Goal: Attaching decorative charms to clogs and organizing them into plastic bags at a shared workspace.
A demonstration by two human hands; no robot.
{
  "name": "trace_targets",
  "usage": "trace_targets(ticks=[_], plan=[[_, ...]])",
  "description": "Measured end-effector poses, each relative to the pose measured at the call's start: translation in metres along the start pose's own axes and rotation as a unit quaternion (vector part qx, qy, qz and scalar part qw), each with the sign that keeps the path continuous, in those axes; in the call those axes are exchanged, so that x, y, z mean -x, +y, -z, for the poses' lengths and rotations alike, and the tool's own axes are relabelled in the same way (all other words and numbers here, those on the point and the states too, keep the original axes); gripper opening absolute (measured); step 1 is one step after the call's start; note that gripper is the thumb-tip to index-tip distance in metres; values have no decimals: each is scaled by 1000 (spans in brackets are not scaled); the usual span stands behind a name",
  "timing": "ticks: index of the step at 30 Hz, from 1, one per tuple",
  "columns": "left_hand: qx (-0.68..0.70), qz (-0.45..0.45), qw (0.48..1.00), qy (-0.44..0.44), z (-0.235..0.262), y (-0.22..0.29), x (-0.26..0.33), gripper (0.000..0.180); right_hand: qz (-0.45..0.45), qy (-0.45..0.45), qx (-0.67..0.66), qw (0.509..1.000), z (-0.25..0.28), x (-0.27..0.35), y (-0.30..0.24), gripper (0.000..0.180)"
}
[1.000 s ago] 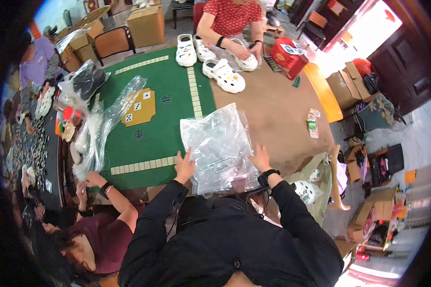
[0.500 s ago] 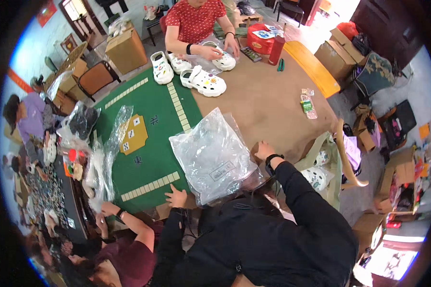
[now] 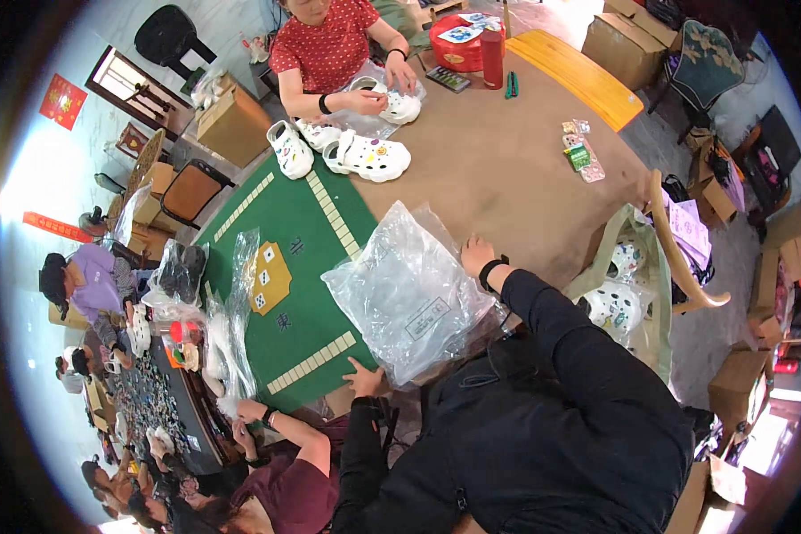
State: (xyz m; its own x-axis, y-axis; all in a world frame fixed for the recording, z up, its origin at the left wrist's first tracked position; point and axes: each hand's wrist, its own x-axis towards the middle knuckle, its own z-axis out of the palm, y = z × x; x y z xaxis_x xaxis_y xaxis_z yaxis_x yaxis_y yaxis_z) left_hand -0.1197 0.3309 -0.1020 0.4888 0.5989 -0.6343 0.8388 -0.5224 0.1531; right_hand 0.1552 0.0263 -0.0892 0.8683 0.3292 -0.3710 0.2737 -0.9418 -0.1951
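Observation:
Clear plastic bags (image 3: 409,307) lie in a flat stack on the table, across the seam between green mat and brown surface. My left hand (image 3: 362,379) rests at the green mat's near edge, left of the stack, fingers spread and holding nothing. Just right of the stack, my right hand (image 3: 477,254) lies on the brown table surface, fingers stretched out with no object visible in them. To the right of my right arm, a cloth bag (image 3: 657,303) holds white clogs (image 3: 616,305) with colourful charms. More white clogs (image 3: 368,157) stand at the far side.
Across the table, a person in a red patterned top (image 3: 329,49) handles a white clog (image 3: 402,108). A red bottle (image 3: 492,60) stands near a red round bag (image 3: 454,55). Small charm packs (image 3: 581,153) lie at right. Another person's arm (image 3: 298,436) reaches in at lower left.
The whole view has shifted and turned slightly. My right hand has moved a little closer to the upper right side of the bag stack. My left hand stays at the mat's edge.

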Motion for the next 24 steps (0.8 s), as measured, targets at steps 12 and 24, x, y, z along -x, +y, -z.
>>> trace_targets(ticks=[12, 24], plan=[[-31, -5, 999, -13, 2, 8, -2, 116, 44, 92, 110, 989, -22, -4, 10, 37], [-76, 11, 997, -8, -2, 7, 2, 112, 41, -33, -107, 993, 29, -15, 18, 29]])
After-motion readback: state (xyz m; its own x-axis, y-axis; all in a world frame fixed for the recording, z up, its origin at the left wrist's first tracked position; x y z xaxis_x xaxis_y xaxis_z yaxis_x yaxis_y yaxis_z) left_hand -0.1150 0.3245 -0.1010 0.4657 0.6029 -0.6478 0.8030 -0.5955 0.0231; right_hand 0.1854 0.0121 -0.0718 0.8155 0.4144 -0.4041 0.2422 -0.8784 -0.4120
